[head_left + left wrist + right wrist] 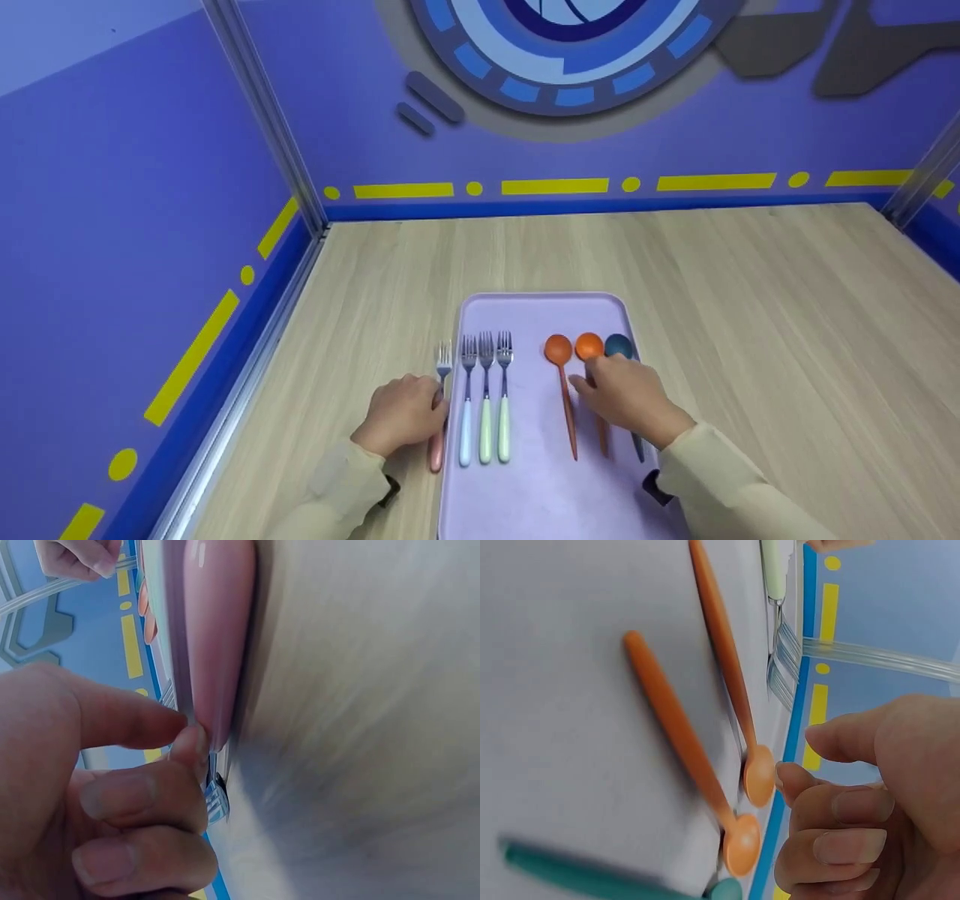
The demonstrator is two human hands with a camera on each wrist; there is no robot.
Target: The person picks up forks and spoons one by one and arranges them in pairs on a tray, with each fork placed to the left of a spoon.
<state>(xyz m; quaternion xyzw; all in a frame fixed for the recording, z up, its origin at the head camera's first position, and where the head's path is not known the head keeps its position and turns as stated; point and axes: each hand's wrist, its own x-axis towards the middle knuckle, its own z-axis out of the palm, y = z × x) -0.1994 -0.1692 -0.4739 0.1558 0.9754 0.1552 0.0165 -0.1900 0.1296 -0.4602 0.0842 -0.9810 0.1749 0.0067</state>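
Observation:
Beside the left edge of the lilac tray (525,495), on the tabletop, lies a fork with a pink handle (219,630). My left hand (405,412) pinches it near the top of its handle, thumb and index finger close together. On the tray are a blue-handled fork (466,435) and two green-handled forks (485,435). Over the spoons hovers my right hand (626,394), its thumb and index finger apart, holding nothing. Under it are a brownish-orange spoon (559,350), a bright orange spoon (589,346) and a dark teal spoon (619,345), the last two partly covered.
The wood-grain table (787,337) spreads around the tray. A blue-purple back wall (360,135) with yellow dashes stands behind it, and a matching side wall (135,247) rises at the left. A metal post (262,105) marks their corner.

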